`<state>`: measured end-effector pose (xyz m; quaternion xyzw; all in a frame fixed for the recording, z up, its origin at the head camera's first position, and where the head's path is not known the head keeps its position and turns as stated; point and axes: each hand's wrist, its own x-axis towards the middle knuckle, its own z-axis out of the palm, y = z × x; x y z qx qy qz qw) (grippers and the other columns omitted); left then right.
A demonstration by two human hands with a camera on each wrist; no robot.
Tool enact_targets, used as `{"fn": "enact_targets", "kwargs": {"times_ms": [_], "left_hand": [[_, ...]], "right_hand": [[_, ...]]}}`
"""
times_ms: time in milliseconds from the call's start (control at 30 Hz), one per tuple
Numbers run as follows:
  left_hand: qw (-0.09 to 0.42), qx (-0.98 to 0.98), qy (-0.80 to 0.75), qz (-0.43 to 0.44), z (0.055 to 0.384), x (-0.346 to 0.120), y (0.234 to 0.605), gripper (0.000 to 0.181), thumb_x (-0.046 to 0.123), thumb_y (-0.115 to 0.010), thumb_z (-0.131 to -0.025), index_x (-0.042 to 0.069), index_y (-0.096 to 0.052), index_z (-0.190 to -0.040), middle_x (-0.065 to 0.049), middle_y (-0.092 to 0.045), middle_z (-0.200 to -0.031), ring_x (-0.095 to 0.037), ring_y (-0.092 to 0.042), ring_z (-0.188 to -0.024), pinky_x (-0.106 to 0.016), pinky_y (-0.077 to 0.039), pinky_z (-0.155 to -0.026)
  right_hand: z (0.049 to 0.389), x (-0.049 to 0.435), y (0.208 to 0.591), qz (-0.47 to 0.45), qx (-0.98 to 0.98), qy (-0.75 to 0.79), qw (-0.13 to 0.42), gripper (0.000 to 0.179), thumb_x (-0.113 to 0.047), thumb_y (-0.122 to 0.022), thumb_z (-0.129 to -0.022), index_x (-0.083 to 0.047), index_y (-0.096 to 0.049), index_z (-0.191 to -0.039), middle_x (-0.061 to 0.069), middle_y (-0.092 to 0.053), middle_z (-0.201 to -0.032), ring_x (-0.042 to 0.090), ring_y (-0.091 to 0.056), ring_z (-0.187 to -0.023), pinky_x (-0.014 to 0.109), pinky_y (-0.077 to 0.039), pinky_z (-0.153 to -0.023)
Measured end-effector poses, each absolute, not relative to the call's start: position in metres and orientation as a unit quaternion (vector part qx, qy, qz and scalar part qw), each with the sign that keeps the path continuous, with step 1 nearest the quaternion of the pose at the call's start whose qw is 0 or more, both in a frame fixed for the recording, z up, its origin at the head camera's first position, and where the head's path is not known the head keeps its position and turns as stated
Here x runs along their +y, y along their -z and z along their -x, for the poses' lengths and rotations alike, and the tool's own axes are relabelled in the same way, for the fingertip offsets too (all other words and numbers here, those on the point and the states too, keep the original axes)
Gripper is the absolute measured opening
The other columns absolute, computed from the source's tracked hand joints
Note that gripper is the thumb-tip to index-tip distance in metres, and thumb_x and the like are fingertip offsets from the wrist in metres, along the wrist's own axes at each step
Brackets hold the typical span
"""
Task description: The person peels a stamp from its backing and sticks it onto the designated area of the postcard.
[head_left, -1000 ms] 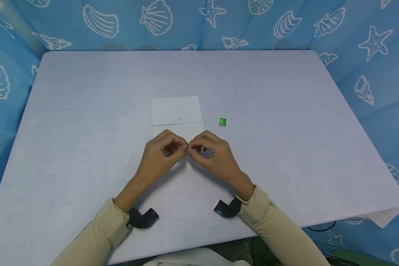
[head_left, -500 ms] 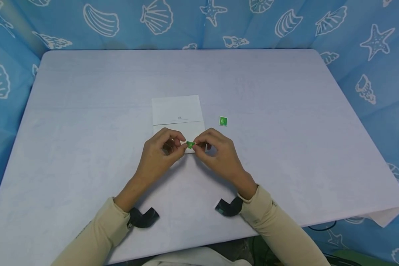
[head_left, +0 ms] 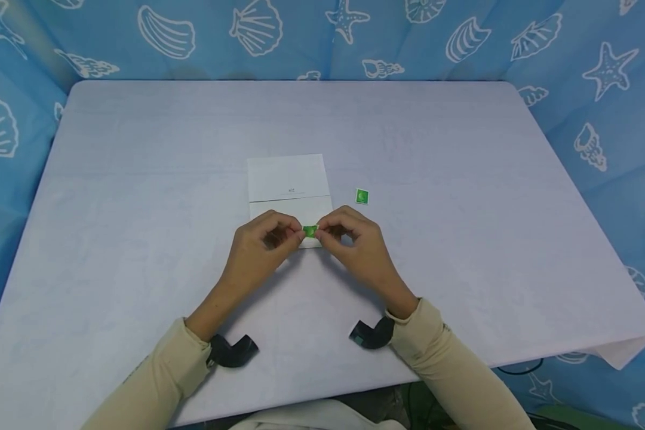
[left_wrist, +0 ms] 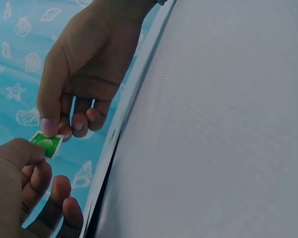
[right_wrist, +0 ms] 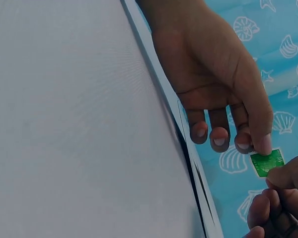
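Both hands have drawn slightly apart since a second ago, and the small green square with a pale border (head_left: 310, 231), then mostly hidden among fingertips, now shows its printed face. The left hand (head_left: 259, 242) pinches one side of it between thumb and index finger; the right hand (head_left: 357, 245) pinches the opposite side likewise. From the head view, the pinched square is held over the near part of a white rectangular panel (head_left: 285, 174) with a thin dark line across it and a small dark mark. Just right of that panel lies a second green square with a white border (head_left: 362, 196). On the panel's near side are two beige sleeves (head_left: 145, 379) with black curved pieces (head_left: 233, 352) at their cuffs. Under the panel spreads a white cloth-covered table (head_left: 140, 203); beyond it hangs a blue curtain printed with white shells and starfish (head_left: 312, 42).
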<state>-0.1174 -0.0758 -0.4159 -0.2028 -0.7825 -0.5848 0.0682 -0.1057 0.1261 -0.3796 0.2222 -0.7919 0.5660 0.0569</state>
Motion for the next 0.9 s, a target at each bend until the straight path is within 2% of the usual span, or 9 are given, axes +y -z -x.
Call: {"fn": "enact_targets", "kwargs": {"times_ms": [233,500,733,900], "left_hand": [[0.116,-0.787,0.565,0.219,0.124,-0.089,0.413,0.01,0.007,-0.073,-0.091,0.012,-0.071,-0.099,0.005,-0.064,-0.087,-0.011,-0.059,-0.077,-0.023,-0.05,-0.065],[0.181,-0.804,0.542,0.164,0.145,-0.118,0.417,0.009,0.004,-0.074,-0.09,0.005,-0.073,-0.099,-0.004,-0.065,-0.087,-0.012,-0.059,-0.079,-0.024,-0.05,-0.068],[0.185,-0.823,0.519,0.137,0.17,-0.132,0.424,0.011,0.01,-0.072,-0.092,0.008,-0.076,-0.102,-0.002,-0.064,-0.087,-0.01,-0.059,-0.081,-0.026,-0.05,-0.074],[0.187,-0.829,0.514,0.117,0.186,-0.141,0.426,0.014,0.012,-0.073,-0.091,0.01,-0.077,-0.105,-0.002,-0.065,-0.09,-0.009,-0.059,-0.086,-0.025,-0.048,-0.077]], "right_hand": [[0.107,0.13,0.38,-0.196,-0.805,-0.557,0.063,0.005,0.008,-0.068,-0.091,0.007,-0.069,-0.095,0.015,-0.064,-0.092,0.022,-0.056,-0.078,0.027,-0.048,-0.07],[0.124,0.144,0.415,-0.189,-0.807,-0.555,0.073,0.007,0.002,-0.07,-0.091,0.0,-0.072,-0.097,0.01,-0.064,-0.092,0.021,-0.054,-0.077,0.025,-0.046,-0.068],[0.137,0.145,0.418,-0.175,-0.824,-0.534,0.078,0.004,-0.01,-0.071,-0.094,-0.008,-0.073,-0.095,-0.001,-0.063,-0.091,0.016,-0.054,-0.076,0.026,-0.047,-0.066],[0.147,0.144,0.421,-0.164,-0.83,-0.527,0.086,0.004,-0.01,-0.071,-0.093,-0.007,-0.074,-0.094,-0.002,-0.064,-0.091,0.016,-0.054,-0.076,0.025,-0.046,-0.065]]}}
